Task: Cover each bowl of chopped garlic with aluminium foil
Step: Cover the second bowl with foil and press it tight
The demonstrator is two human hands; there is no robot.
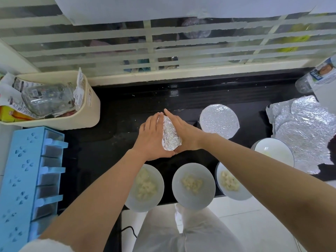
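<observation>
While the foiled bowl (170,135) sits between them, your left hand (151,137) and right hand (183,133) press flat against its sides, fingers straight, not curled.

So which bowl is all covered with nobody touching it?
The round silver foil-topped bowl at the back right. The left hand and right hand press the other foil-wrapped bowl; the three white front bowls are open.

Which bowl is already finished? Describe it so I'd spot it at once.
Find the black counter below the striped window. To the right of the right hand stands the covered bowl. Its top is a smooth round foil disc, while the nearer bowls show chopped garlic.
</observation>
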